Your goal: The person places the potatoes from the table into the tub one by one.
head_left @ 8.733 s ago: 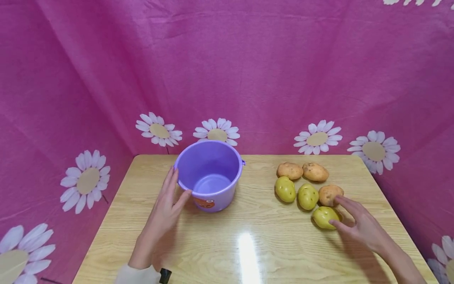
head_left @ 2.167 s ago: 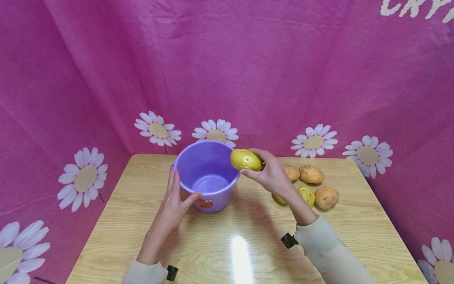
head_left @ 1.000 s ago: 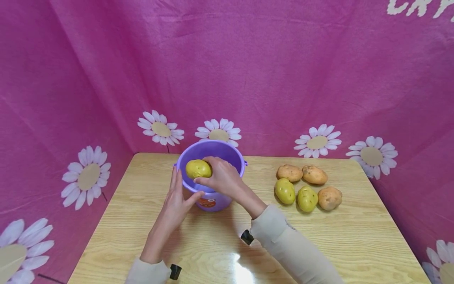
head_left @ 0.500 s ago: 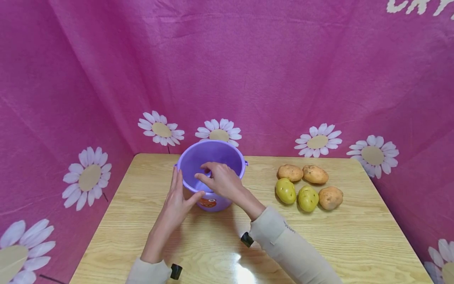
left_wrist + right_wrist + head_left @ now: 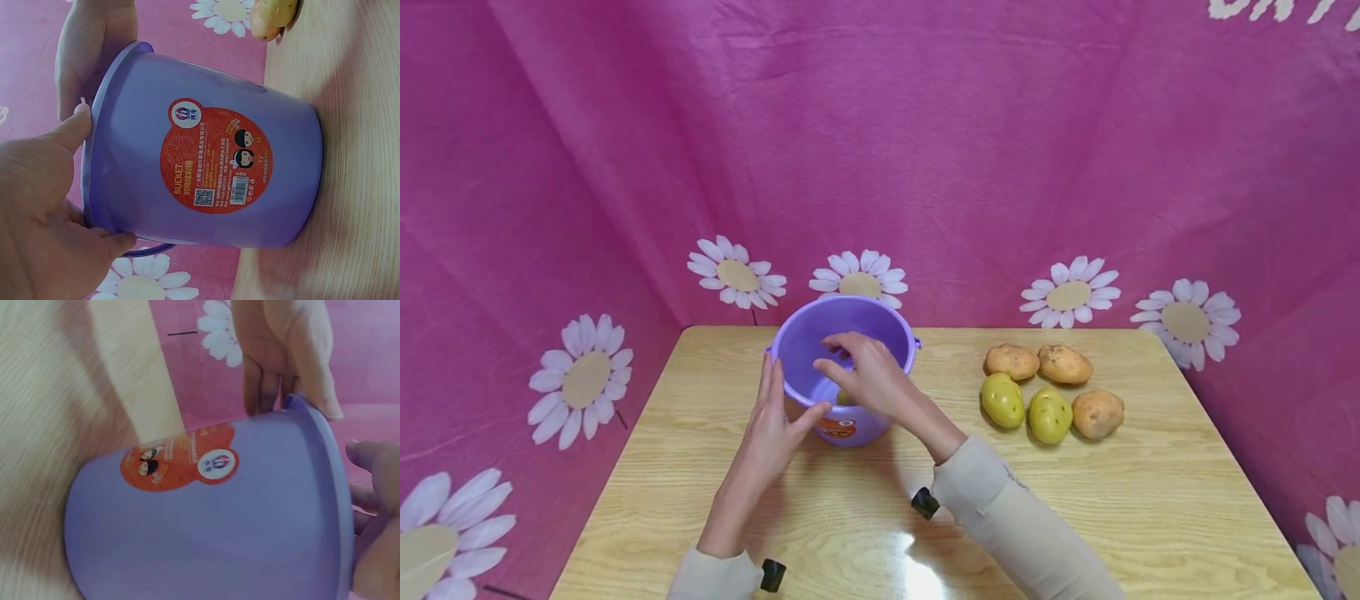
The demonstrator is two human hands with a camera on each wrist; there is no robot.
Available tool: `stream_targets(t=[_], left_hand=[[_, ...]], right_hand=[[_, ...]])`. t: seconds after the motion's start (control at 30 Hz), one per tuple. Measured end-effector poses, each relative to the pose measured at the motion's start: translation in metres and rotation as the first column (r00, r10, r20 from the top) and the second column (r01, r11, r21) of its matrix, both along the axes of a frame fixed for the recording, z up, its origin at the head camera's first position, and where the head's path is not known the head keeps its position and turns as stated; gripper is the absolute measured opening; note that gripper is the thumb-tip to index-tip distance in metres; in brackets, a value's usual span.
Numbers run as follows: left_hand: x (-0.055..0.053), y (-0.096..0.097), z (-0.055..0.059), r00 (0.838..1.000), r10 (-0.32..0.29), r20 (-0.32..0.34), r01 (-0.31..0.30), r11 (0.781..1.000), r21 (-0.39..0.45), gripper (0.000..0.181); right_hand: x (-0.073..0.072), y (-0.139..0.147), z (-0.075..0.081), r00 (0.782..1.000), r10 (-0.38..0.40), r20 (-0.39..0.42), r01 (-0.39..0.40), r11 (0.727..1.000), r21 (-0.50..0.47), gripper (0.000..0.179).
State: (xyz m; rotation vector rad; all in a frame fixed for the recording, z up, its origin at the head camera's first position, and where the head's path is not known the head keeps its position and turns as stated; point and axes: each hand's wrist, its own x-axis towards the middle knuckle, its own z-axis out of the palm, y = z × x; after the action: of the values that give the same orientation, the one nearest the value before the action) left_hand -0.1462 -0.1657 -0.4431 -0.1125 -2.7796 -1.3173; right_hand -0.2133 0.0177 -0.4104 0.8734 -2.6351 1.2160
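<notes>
A purple bucket (image 5: 865,425) stands on the table, its red label facing the front in the left wrist view. My left hand (image 5: 769,437) rests against its left side and front rim, fingers fairly straight and thumb on the rim. My right hand (image 5: 876,379) is over the mouth of the bucket, fingers loosely bent, thumb apart, with nothing held. Below it a bit of a yellow-green potato (image 5: 845,398) shows inside the bucket; the rest is hidden by the hand and the rim.
Right of the bucket lie two yellow-green potatoes (image 5: 1002,401) and three brown potatoes (image 5: 1098,414) in a loose group on the wooden table (image 5: 1075,517). A pink flowered cloth (image 5: 962,167) hangs behind and at both sides.
My right hand has taken a yellow-green potato from the group, carried it left into the bucket and let go of it there. My left hand has stayed at the bucket.
</notes>
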Motion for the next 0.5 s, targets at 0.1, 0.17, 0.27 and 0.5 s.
stream_targets(t=[0.1,0.17,0.27,0.5], left_hand=[[0.000,0.000,0.000,1.000,0.008,-0.009,-0.008,1.000,0.000,0.103],[0.000,0.001,0.000,1.000,0.010,-0.011,-0.010,1.000,-0.001,0.103],[0.000,0.001,0.000,1.000,0.014,-0.008,-0.014,1.000,0.001,0.104],[0.000,0.002,0.000,1.000,0.027,0.007,-0.027,1.000,0.004,0.105]], right_hand=[[0.000,0.006,0.003,1.000,-0.008,-0.006,0.008,1.000,-0.019,0.042],[0.001,0.013,0.005,1.000,-0.009,-0.017,0.009,1.000,-0.022,0.044],[0.001,0.026,0.007,0.999,0.002,-0.039,-0.003,1.000,-0.015,0.047],[-0.001,0.061,0.012,0.998,-0.063,-0.026,0.063,0.998,-0.003,0.055]])
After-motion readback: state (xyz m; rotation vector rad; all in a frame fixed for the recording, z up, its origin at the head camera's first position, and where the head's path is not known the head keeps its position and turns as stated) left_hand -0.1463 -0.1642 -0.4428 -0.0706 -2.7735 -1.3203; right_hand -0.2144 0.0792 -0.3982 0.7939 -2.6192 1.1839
